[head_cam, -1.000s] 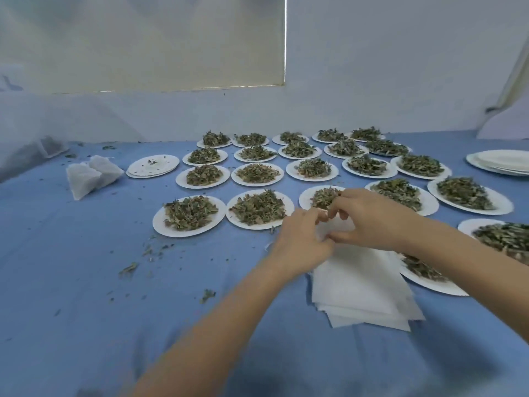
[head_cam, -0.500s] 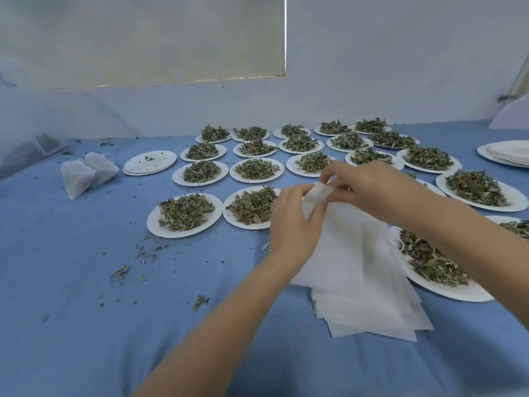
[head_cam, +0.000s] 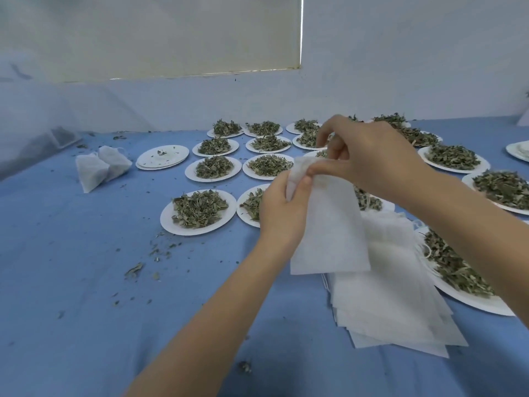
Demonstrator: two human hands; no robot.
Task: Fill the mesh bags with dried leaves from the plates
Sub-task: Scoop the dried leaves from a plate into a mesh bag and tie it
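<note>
Fingers of both hands, left hand [head_cam: 282,209] and right hand [head_cam: 369,156], pinch the mesh bag [head_cam: 326,224].

Pale wall [head_cam: 400,67], blinded window [head_cam: 171,35] (bright edges).

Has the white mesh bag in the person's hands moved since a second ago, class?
Yes. The mesh bag has been lifted off the stack of bags on the table; both hands, left hand and right hand, pinch its top.
</note>
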